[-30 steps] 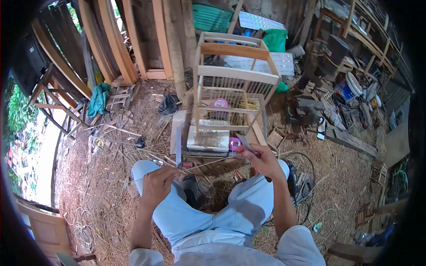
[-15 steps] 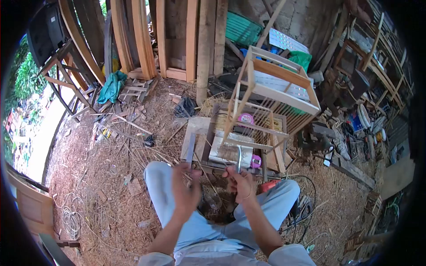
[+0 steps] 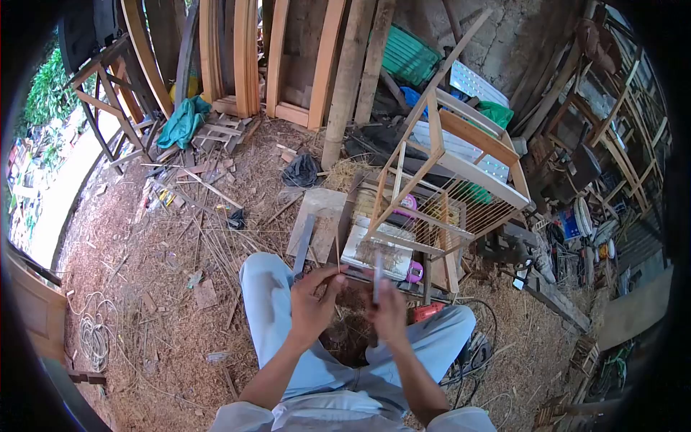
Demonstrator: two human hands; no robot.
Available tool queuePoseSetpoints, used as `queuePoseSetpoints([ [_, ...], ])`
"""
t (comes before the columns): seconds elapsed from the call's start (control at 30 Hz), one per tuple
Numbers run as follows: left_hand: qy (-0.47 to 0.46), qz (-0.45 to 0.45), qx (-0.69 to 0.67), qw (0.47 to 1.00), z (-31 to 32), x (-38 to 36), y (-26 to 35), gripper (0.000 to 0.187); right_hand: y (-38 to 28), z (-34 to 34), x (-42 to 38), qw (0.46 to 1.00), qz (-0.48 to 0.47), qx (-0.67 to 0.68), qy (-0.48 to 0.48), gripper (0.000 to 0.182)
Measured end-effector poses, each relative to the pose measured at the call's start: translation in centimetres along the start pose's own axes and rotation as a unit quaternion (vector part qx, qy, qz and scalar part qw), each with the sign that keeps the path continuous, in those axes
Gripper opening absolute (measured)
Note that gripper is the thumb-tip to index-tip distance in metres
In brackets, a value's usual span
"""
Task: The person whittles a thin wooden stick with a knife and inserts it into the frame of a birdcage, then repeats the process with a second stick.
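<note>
My left hand is closed, pinching a thin wooden stick that stands up from the fingers. To its right, my right hand is wrapped round what looks like a knife, its pale blade pointing up and blurred by motion. Beyond the hands lies a whitish block with a pink tape measure at its right end. A flat grey strip rests on a board left of the block. Over the block's far side stands a wooden frame with thin rods.
A red tool lies by my right knee, with a black cable near it. Shavings and sticks cover the ground. Wooden door frames lean at the back, and a coil of rope lies at left.
The thin stick now shows upright in my left hand, which was blurred and lower before. My right hand has kept the blade and turned slightly. The whole view has shifted a little.
</note>
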State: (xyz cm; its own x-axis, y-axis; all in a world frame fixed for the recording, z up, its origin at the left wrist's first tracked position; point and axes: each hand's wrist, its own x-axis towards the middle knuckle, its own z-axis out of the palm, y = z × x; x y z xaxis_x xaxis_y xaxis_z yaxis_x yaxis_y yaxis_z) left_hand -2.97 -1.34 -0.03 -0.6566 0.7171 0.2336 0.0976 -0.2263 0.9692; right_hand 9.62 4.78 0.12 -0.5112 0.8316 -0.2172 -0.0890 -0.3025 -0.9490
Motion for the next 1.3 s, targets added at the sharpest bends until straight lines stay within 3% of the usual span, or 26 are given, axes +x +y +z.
queuePoseSetpoints([
  [0.03,-0.042,-0.031,0.023,0.998,-0.8,0.1,0.6,0.013,-1.5,-1.2,-0.1,0.999,-0.020,0.026,0.005,0.038],
  [0.07,-0.086,-0.062,0.045,0.993,-1.4,0.1,1.2,0.012,-2.0,-3.1,0.2,0.995,-0.041,-0.037,-0.078,0.039],
  [0.1,-0.094,-0.064,0.044,0.993,-1.6,0.1,1.7,0.012,-3.1,-3.7,0.0,0.996,-0.040,-0.035,-0.070,0.039],
  [0.17,-0.171,0.070,0.155,0.970,-1.5,-0.3,2.5,0.013,-6.1,-4.2,-0.6,0.949,0.028,-0.068,-0.306,0.038],
  [0.3,-0.236,0.089,0.164,0.954,-0.5,-0.9,2.8,0.015,-6.1,-4.5,0.7,0.944,0.049,-0.080,-0.316,0.029],
  [0.33,-0.237,0.101,0.151,0.954,-0.4,-0.9,2.6,0.013,-6.0,-5.1,1.0,0.937,0.015,-0.102,-0.333,0.026],
  [0.4,-0.245,0.111,0.137,0.953,-0.3,-0.7,2.5,0.011,-6.8,-5.6,0.6,0.942,0.019,-0.110,-0.317,0.027],
  [0.47,-0.292,0.009,0.118,0.949,-0.4,-0.9,2.3,0.008,-6.9,-6.3,0.2,0.942,0.020,-0.121,-0.311,0.027],
  [0.67,-0.340,-0.048,0.083,0.936,-0.4,-1.1,2.4,0.009,-6.6,-6.8,-1.3,0.964,0.072,-0.110,-0.232,0.031],
  [0.9,-0.368,-0.071,0.093,0.923,-1.4,-0.8,2.3,0.011,-6.3,-8.7,-0.9,0.980,0.045,-0.050,-0.187,0.027],
  [1.1,-0.385,-0.117,0.116,0.908,-1.7,-1.3,2.6,0.008,-5.4,-9.0,-1.7,0.979,0.089,-0.053,-0.173,0.025],
  [1.17,-0.391,-0.111,0.118,0.906,-2.8,-1.4,1.8,0.009,-5.0,-10.8,-1.2,0.990,0.056,-0.127,-0.018,0.025],
  [1.23,-0.397,-0.093,0.122,0.905,-4.8,-1.5,0.3,0.008,-5.5,-14.7,-0.6,0.997,0.013,-0.051,0.059,0.026],
  [1.3,-0.402,-0.076,0.127,0.904,-5.5,-1.2,0.0,0.008,-6.9,-17.2,-0.6,0.999,0.004,-0.014,0.049,0.026],
])
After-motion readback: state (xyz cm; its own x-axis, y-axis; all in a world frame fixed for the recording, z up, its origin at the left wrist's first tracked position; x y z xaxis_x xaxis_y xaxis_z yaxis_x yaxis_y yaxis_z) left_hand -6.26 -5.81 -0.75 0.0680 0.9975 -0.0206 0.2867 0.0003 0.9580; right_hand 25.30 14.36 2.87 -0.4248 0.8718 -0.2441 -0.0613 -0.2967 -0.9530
